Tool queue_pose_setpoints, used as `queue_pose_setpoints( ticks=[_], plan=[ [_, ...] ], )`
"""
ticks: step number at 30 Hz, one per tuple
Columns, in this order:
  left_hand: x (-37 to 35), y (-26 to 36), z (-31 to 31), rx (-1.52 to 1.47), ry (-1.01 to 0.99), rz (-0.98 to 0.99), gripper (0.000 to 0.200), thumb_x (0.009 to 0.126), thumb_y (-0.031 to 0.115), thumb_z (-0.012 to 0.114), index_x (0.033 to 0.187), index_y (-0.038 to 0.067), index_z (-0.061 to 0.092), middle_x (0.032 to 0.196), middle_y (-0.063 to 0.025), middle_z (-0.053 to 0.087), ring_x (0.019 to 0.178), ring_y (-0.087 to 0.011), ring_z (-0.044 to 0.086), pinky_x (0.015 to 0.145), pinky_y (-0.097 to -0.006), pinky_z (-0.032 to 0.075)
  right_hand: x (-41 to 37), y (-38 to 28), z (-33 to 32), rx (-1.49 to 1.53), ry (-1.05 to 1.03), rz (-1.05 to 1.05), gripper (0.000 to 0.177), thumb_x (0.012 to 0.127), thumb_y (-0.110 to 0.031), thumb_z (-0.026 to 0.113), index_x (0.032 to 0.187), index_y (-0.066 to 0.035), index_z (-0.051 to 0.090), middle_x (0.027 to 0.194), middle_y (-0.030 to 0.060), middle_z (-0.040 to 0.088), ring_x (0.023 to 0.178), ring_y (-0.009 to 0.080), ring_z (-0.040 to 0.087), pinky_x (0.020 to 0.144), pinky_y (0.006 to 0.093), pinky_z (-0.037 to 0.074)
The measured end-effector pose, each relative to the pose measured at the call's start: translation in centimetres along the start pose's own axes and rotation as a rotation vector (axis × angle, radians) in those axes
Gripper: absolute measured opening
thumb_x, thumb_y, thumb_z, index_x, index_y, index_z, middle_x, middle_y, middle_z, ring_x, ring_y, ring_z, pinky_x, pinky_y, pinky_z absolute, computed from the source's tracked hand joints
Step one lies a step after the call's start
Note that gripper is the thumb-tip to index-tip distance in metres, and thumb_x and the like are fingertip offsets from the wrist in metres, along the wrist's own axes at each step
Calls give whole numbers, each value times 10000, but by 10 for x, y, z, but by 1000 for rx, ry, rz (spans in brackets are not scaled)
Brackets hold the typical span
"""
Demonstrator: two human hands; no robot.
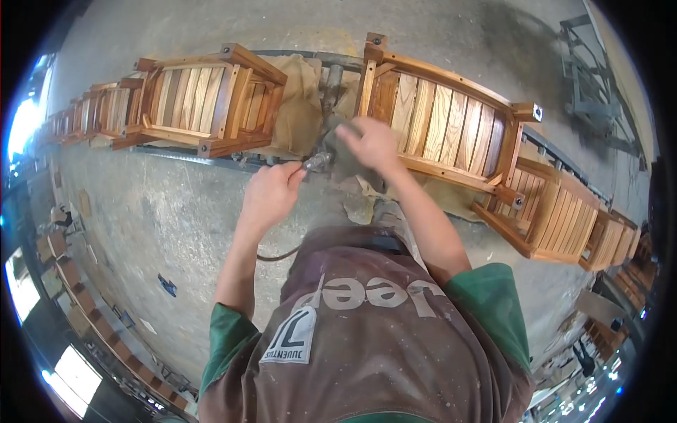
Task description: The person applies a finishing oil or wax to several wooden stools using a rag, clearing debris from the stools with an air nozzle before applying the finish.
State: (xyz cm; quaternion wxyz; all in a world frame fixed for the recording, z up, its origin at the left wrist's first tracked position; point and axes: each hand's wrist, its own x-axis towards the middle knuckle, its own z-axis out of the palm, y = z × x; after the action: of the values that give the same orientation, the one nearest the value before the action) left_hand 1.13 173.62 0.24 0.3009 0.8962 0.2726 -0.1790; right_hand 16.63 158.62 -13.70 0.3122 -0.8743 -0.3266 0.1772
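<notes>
My left hand [271, 194] is closed around a small metallic tool or fitting [317, 161] whose exact kind I cannot make out. It points toward my right hand. My right hand [370, 144], partly blurred by motion, grips a dark grey-green cloth [345, 158] that hangs beside the tool's tip. Both hands are in front of my waist, over the gap between two slatted wooden chairs. The left chair [187, 99] lies beyond my left hand. Close to my right wrist is the right chair [444, 116], its slats facing up.
The chairs rest on a low metal rail line [197, 158] with brown sheeting [295, 106] on it. More slatted chairs [557, 211] continue along both sides. A thin hose [278, 256] shows by my waist. A metal frame [596, 84] stands at the far right.
</notes>
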Motion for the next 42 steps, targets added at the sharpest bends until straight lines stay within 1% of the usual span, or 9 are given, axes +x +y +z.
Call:
queue_pose_setpoints(
  ticks=[4, 9, 15, 17, 21, 29, 32, 36, 42],
  plan=[
    [26, -14, -8, -27, -23, 144, 204, 932, 242, 571, 983, 91, 700, 817, -201, 667, 830, -428, 631, 721, -512, 491, 20, 52, -3, -58, 201, 458, 407, 948, -416, 560, 1024, -39, 690, 1019, 196, 675, 959, 377, 643, 784, 471, 510],
    [83, -17, -1, 83, -127, 257, 248, 931, 268, 579, 1023, 78, 710, 879, -197, 679, 872, -405, 644, 771, -479, 507, -38, 58, 36, -321, 253, 65, 353, 917, -256, 593, 1227, -89, 586, 1282, 148, 550, 1201, 330, 494, 861, 463, 496],
    [160, -21, 39, 180, -36, 340, 286, 945, 295, 543, 972, 69, 716, 911, -224, 690, 915, -403, 665, 817, -501, 527, 32, 50, -6, -48, 114, 553, 340, 888, -149, 564, 1222, -89, 557, 1165, 183, 591, 1129, 367, 551, 874, 492, 485],
    [180, -22, 44, 171, 57, 301, 289, 945, 313, 535, 982, 91, 717, 911, -215, 691, 895, -415, 657, 808, -519, 521, 76, 42, 0, 156, 586, 358, 341, 898, -196, 581, 1206, -51, 559, 1158, 215, 600, 1112, 400, 552, 901, 502, 465],
    [174, -28, 29, 117, 103, 250, 292, 940, 328, 554, 1021, 103, 722, 907, -230, 688, 899, -420, 655, 808, -512, 522, 89, 37, 57, -78, 716, 234, 463, 908, -277, 607, 1254, 5, 486, 1235, 251, 571, 1086, 454, 559, 922, 497, 467],
    [131, -84, 12, 50, 73, 192, 277, 935, 298, 577, 1048, 87, 716, 854, -223, 679, 858, -421, 653, 775, -483, 514, 31, 52, -26, -472, -297, 343, 431, 931, -381, 574, 1240, -87, 506, 1105, 187, 660, 929, 362, 679, 777, 490, 545],
    [109, -91, 7, -28, 115, 175, 265, 934, 277, 587, 1050, 70, 707, 792, -234, 653, 793, -413, 650, 721, -471, 497, 78, 95, -16, -520, 281, 415, 426, 897, -328, 600, 1248, -105, 514, 1140, 149, 635, 1078, 353, 594, 826, 481, 523],
    [97, -75, -1, -81, 27, 63, 275, 944, 299, 565, 1066, 94, 701, 864, -234, 674, 880, -433, 640, 774, -502, 500, 86, 63, 28, -489, 470, 420, 504, 838, -260, 640, 1300, -117, 496, 1220, 143, 574, 1144, 360, 541, 895, 504, 483],
    [96, -32, -15, -155, 38, 162, 291, 943, 278, 576, 1108, 67, 692, 809, -223, 670, 823, -421, 649, 751, -481, 499, -19, 73, -40, -288, -234, 182, 520, 815, -232, 664, 1310, -164, 520, 1215, 117, 589, 1065, 355, 593, 865, 487, 515]
  ],
)
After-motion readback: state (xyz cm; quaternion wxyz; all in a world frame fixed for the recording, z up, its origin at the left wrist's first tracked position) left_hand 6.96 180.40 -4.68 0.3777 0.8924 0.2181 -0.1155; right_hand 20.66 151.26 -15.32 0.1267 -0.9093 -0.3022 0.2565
